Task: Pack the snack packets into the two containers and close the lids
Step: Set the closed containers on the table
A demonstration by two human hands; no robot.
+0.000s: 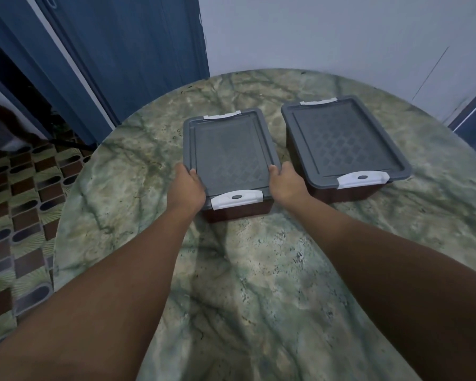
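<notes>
Two brown containers stand side by side on the green marbled tabletop (259, 284), both with grey lids on. The left hand (188, 185) and right hand (286, 182) hold the nearer container (231, 160) at its two sides, fingers curled over the lid's edges. The other container (344, 144) sits just beside it (white clasps (235, 198) at each end).

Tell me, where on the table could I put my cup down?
The marble table is bare in front of the left container, between the two forearms, and left of the left hand. It's tight in the gap between that container and the right container, where the right hand sits.
</notes>
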